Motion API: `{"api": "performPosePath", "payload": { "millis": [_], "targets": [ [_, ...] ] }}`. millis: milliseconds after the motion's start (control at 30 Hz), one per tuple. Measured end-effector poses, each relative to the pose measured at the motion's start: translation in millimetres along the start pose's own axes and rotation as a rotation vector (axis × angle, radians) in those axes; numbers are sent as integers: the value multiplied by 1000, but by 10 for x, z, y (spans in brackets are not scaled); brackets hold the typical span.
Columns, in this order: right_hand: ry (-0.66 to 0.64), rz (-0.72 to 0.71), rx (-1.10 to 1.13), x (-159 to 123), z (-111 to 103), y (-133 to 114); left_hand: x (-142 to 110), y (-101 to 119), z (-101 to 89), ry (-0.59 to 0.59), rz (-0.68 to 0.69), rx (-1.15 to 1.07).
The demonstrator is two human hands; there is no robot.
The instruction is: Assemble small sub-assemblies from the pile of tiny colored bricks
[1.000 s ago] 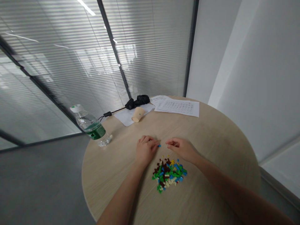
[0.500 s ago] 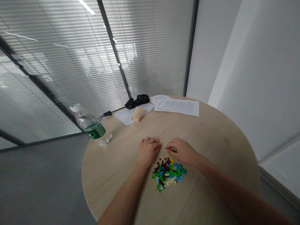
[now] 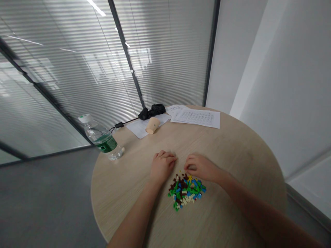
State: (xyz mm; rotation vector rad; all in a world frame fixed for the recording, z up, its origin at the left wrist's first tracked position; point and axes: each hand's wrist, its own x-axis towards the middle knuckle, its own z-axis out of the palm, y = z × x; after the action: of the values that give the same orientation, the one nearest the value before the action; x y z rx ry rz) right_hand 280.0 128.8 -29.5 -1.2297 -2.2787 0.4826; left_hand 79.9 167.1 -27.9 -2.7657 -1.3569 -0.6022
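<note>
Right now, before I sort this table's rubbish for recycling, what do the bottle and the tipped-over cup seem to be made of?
The bottle looks like clear, glossy plastic: it is see-through with bright highlights on its moulded sides. The cup looks like paper or card: tan and matte, with no shine, though any inner coating cannot be seen.

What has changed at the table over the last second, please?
Both hands moved down toward the pile of small plastic bricks: the right hand now sits at its top edge, the left hand just beside it. The loose blue brick between them is no longer visible. The water bottle and paper cup stayed put.
</note>
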Motion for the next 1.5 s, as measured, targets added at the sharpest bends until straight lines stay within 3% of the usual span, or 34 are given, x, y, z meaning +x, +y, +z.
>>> {"api": "performPosePath", "payload": {
  "millis": [200, 433, 667, 833, 933, 1033, 1233, 1500],
  "targets": [
    [14, 70, -15, 12, -18, -5, -16, 22, -57, 20, -25, -24],
    [248, 262, -10, 139, 25, 115, -38, 106, -110, -48, 34, -99],
    [225, 271, -98, 214, 109, 187, -44, 91, -108, -28, -15, -89],
    [254, 307, -57, 208, 131, 233, -38, -1, -28, 36, -5, -52],
    [302, 333, -13, 197, 123, 241, -13, -23, -1, 9, -3, -40],
    [310, 269, 50, 173, 104, 184, 11, -17, 1, -15, -19, -31],
    [100, -102, 81, 126, 104, -7, 11, -6, -10, -1, -48, -9],
    [4, -137, 27, 131, 193, 15, 7, 7, -13, 12, -61, -31]
  ]
}}
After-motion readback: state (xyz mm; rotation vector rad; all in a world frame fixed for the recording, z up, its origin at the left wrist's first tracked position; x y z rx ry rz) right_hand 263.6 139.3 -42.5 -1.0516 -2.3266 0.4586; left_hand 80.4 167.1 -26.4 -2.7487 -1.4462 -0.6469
